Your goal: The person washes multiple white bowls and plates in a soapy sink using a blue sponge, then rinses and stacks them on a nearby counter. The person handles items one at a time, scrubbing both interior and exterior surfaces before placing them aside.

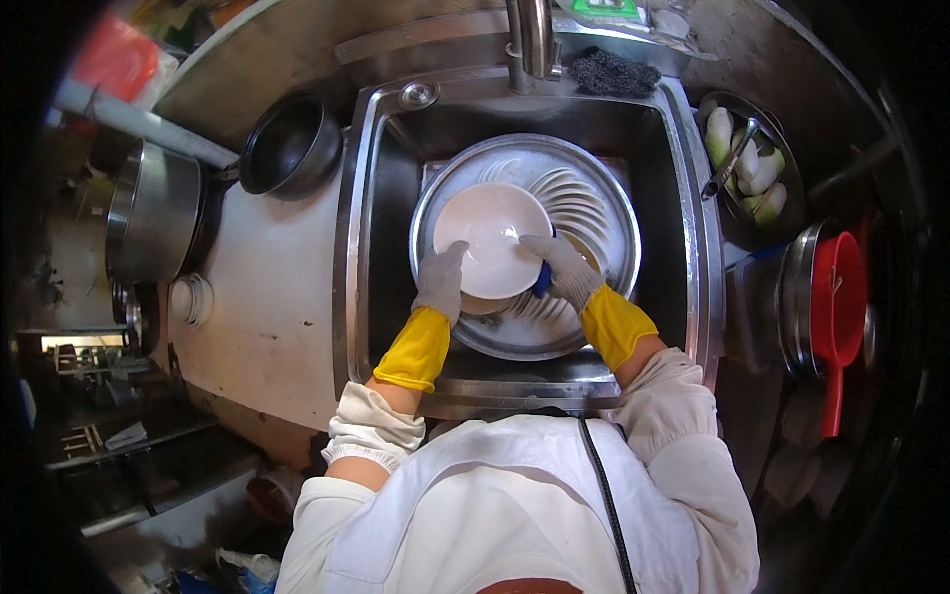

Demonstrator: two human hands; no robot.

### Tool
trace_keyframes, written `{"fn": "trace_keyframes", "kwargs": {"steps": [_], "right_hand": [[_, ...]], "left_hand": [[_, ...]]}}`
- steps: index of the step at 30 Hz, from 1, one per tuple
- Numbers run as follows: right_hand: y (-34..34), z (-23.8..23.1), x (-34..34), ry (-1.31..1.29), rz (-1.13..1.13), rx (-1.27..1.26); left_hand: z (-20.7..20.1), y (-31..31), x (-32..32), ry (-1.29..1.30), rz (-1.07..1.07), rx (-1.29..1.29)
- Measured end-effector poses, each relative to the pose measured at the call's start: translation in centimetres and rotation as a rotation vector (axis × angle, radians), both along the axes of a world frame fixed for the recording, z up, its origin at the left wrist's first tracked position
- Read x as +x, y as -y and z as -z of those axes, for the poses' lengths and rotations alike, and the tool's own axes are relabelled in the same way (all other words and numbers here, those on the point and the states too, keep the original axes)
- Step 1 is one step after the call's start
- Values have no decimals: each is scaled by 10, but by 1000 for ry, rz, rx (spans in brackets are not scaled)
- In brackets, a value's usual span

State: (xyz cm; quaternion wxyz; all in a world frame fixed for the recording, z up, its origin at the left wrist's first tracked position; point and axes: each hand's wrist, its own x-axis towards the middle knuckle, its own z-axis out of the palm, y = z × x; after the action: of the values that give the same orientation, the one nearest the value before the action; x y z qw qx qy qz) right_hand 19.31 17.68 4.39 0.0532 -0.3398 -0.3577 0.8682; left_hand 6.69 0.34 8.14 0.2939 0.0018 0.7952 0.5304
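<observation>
A white bowl [487, 223] is held over a round metal basin [424, 188], its inside turned up. My left hand [441, 279], in a grey and yellow glove, grips the bowl's left edge, thumb over the rim. My gloved right hand [566, 267] is closed at its right edge, thumb over the rim. Under the right fingers shows a bit of blue material [542, 280], perhaps a scrubbing pad; most of it is hidden. Several white plates [572, 205] lean overlapping in the basin, around and partly beneath the bowl.
The basin sits inside a steel sink [698, 247] below a faucet [534, 45]. A dark scrubber [614, 74] lies on the back ledge. A black pan [290, 148] and stacked small dishes [190, 299] stand left. A vegetable bowl [782, 183] and red dipper [838, 297] are right.
</observation>
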Motion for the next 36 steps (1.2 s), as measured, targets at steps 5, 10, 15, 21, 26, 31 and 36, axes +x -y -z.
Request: {"fn": "trace_keyframes", "kwargs": {"steps": [5, 10, 15, 21, 26, 31, 36], "right_hand": [[-31, -16, -3, 339, -245, 530], [-36, -39, -8, 384, -151, 447], [-31, -70, -6, 60, 47, 207], [-2, -98, 10, -1, 46, 854], [39, -100, -15, -32, 76, 1657], [-11, -102, -51, 74, 140, 794], [44, -106, -37, -48, -25, 1320]], "left_hand": [[-31, -9, 5, -806, 419, -200], [-55, -16, 14, -1204, 1170, -204], [-61, -26, 9, -882, 1112, -317], [-46, -13, 0, -353, 668, -44], [-32, -18, 10, 360, 211, 483], [-40, -5, 15, 257, 328, 273], [-18, 2, 13, 510, 22, 799]]}}
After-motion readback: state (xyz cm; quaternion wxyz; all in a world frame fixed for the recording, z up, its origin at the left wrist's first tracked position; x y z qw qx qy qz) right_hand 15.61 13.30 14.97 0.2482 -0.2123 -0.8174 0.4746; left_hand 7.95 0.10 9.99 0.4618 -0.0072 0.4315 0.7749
